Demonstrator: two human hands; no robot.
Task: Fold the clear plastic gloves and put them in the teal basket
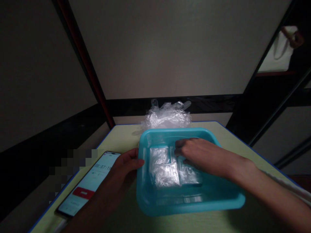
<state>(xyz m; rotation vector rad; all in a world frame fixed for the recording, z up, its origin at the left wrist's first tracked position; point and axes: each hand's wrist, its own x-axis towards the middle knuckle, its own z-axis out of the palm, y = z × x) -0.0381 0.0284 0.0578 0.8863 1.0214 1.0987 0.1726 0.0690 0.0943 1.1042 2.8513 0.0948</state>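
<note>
A teal plastic basin (189, 207) stands on the table, with several flat packets in clear plastic (167, 174) lying in its left and middle part. My left hand (126, 166) grips the basin's left rim, thumb over the edge and fingers outside. Inside the basin, my right hand (191, 150) reaches down from the right near the back, over the packets, its fingers curled. What its fingertips hold, if anything, is hidden. Beside the fingers lies another wrapped packet (190, 176), partly under the hand.
Behind the basin is a crumpled heap of clear plastic (168, 116). A phone (89, 184) showing a timer lies at the left, its cable at the near end. The pale table (114, 136) has a blue edge, with panels behind. A white bag (279, 53) is at the upper right.
</note>
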